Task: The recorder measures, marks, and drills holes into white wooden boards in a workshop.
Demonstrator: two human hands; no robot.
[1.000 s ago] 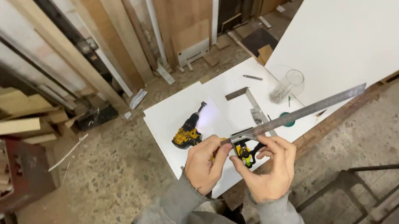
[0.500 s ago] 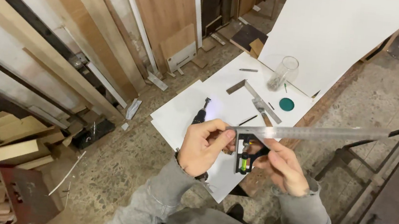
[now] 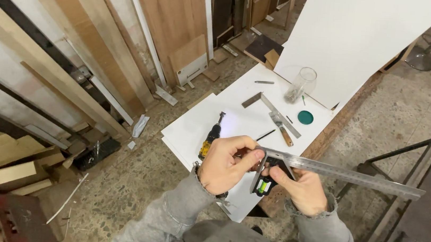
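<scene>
— Where is the combination square (image 3: 327,170) sitting right now?

— Up in the air, above the near edge of the white board (image 3: 193,129). Both hands are holding it at its head end, and the steel blade is running long to the right, out past the board's edge over open floor.

— Which hand is closer to the blade?

— The right hand (image 3: 302,189), fingers curling around the dark head from below. The left hand (image 3: 224,162) is pinching the blade's near end, thumb pressing on top.

— Anything crowding it?

— The yellow drill (image 3: 210,136), the small scraper (image 3: 281,129) and the glass jar (image 3: 301,85) are all lying farther back on the board, well apart.
</scene>
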